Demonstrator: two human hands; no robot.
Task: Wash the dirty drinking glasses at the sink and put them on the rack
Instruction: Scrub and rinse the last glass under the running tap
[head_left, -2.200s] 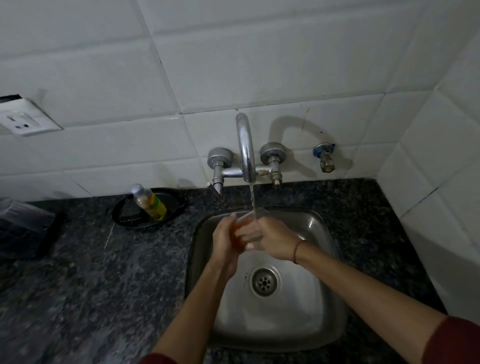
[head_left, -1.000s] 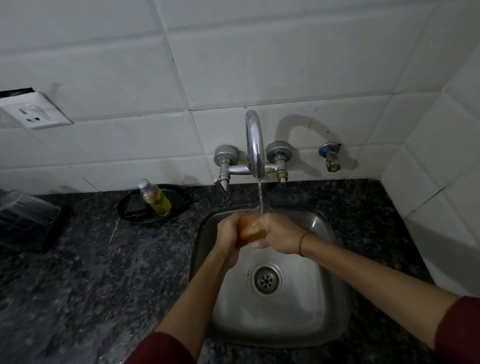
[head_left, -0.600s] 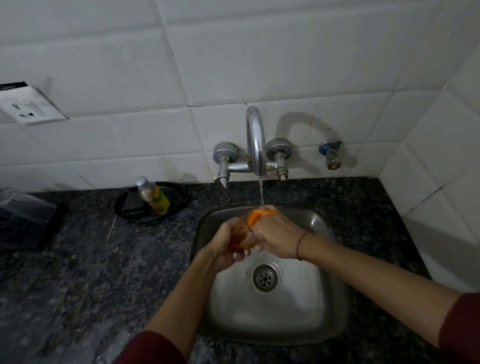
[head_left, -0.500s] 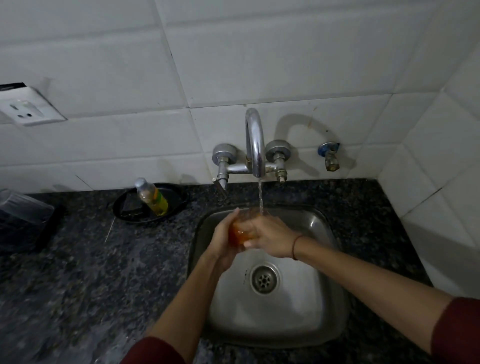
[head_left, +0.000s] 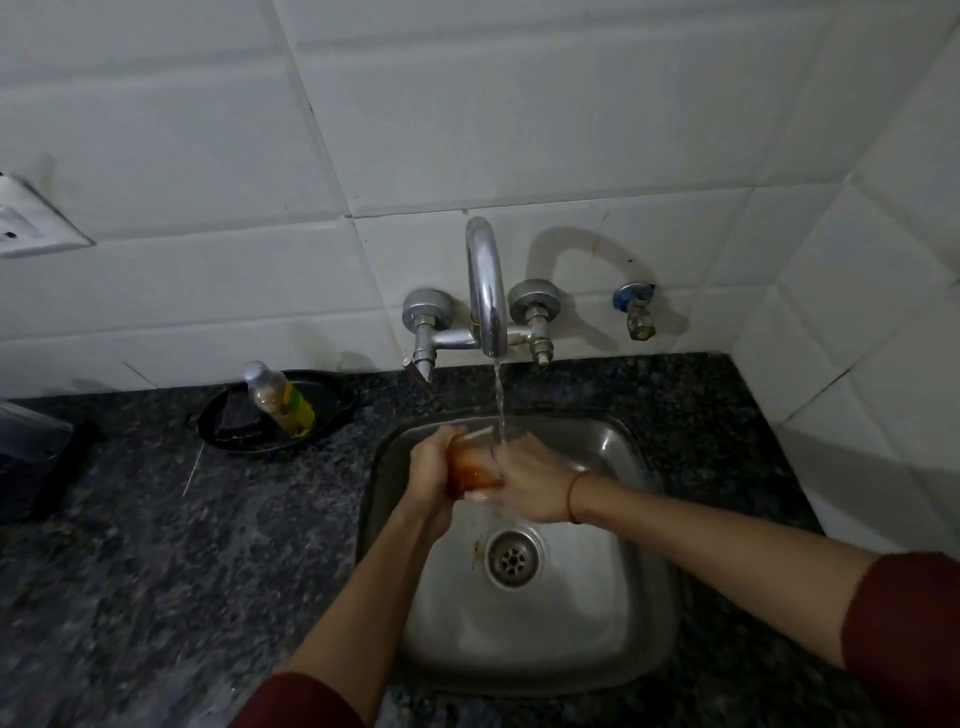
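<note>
A glass (head_left: 470, 467) is held over the sink (head_left: 641, 467), approx. under the tap (head_left: 485, 291), w/ the water stream (head_left: 500, 400) landing at its top edge. It is tinted orange-red by what is in or on it. It is gripped from the left by the L hand (head_left: 434, 467), fingers wrapped round its side. The R hand (head_left: 530, 483) is closed against its right side and rim; whether any fingers reach inside can't be told. Both hands are thus brought together, clamped on the glass, above and behind the drain (head_left: 511, 558). A small orange smear (head_left: 475, 551) is seen just left of the drain. A thin red band (head_left: 573, 493) is worn on the R wrist; dark red sleeves (head_left: 904, 649) are seen at the bottom edge.

On the dark speckled counter (head_left: 156, 545), left of the sink, a black oval tray (head_left: 335, 402) is set by the wall, w/ a small clear bottle (head_left: 280, 397) lying tilted in it. Its label is green/yellow; no wording or brand can be read, too small and dim. A wall socket (head_left: 31, 228) is cut off at far left, no markings legible. A small valve w/ blue handle (head_left: 635, 312) is fixed to the tiles right of the tap. A dark object (head_left: 31, 467) at far left can't be identified.
</note>
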